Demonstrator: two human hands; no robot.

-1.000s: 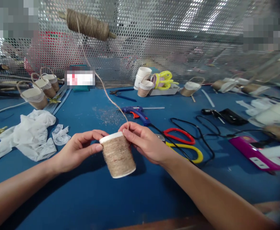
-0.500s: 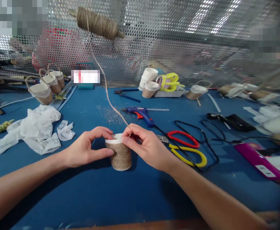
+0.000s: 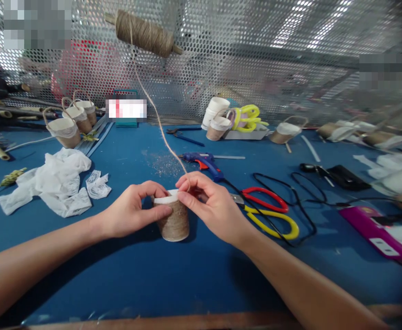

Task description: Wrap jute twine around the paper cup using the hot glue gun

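The left hand pinches the twine-wrapped cup, the right hand the twine. Likely light and crushable, the cup suits gentle rim holds.

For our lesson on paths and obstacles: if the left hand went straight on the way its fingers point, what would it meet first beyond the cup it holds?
Probably the right hand, at the other side of the cup, though exact depth is unclear.
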